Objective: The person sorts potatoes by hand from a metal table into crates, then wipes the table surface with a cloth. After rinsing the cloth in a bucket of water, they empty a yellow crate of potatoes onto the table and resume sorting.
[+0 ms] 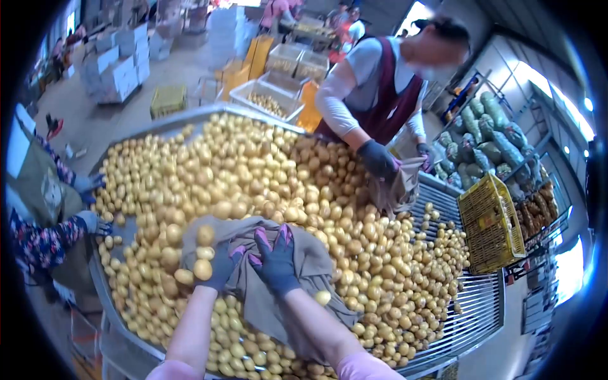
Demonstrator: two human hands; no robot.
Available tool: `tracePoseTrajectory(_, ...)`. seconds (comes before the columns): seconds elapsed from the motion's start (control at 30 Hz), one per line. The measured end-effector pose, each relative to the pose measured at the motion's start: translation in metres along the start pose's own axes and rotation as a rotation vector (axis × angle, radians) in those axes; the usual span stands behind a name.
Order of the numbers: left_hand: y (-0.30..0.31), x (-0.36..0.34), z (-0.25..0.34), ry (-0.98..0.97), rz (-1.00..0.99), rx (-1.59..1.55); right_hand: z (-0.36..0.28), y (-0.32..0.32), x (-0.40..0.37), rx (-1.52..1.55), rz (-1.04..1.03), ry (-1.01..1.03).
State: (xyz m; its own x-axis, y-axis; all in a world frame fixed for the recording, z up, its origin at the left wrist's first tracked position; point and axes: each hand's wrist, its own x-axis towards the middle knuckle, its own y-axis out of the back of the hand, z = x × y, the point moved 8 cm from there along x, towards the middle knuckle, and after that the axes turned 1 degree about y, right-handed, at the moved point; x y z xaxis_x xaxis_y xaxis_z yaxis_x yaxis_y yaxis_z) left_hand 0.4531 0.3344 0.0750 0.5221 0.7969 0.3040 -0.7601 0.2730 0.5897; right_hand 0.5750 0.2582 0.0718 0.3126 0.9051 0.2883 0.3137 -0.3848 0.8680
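Observation:
A large heap of potatoes [247, 152] covers a metal sorting table [101, 278]. A grey-brown cloth [310, 253] lies crumpled over the potatoes in front of me. My left hand [221, 266], in a dark glove with pink fingertips, is closed at the cloth's left part, most of its fingers hidden. Several potatoes [203, 269] rest on the cloth beside that hand. My right hand [277, 256], gloved alike, lies on the cloth with its fingers spread and pointing away from me.
Across the table a person [380, 95] in a dark red apron holds another cloth [398, 187]. At left, a person's gloved hands [94, 221] touch the table edge. Slatted bars [472, 316] run along the right side, beside a yellow crate [491, 225]. White bins [269, 98] stand behind.

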Motion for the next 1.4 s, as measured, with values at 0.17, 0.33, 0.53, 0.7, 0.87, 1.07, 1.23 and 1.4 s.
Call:
tracePoseTrajectory(0.17, -0.004, 0.077, -0.037, 0.255, -0.276, 0.170, 0.015, -0.010, 0.084, -0.104, -0.076, 0.096)
tracePoseTrajectory(0.33, -0.046, 0.068, -0.062, 0.174, -0.156, 0.096, 0.027, -0.017, 0.073, -0.329, -0.115, 0.111)
tracePoseTrajectory(0.53, -0.052, -0.007, -0.013, 0.198, -0.271, 0.071, 0.026, 0.000, -0.048, -0.341, -0.163, -0.012)
tracePoseTrajectory(0.7, -0.065, -0.073, -0.011, 0.163, -0.336, 0.219, 0.003, 0.039, -0.104, -0.329, -0.240, -0.062)
tracePoseTrajectory(0.87, -0.015, -0.115, 0.020, 0.033, -0.126, 0.278, 0.010, 0.035, -0.143, -0.197, -0.251, -0.018)
tracePoseTrajectory(1.07, 0.012, -0.134, 0.057, 0.027, -0.189, -0.146, 0.115, 0.124, -0.112, 1.041, 0.511, -0.341)
tracePoseTrajectory(1.23, 0.064, -0.147, 0.124, -0.248, -0.013, -0.105, 0.108, 0.319, -0.105, 1.634, 0.832, -0.230)
tracePoseTrajectory(1.4, 0.064, -0.198, 0.077, -0.271, 0.010, 0.288, 0.100, 0.501, -0.232, 1.203, 1.284, 0.198)
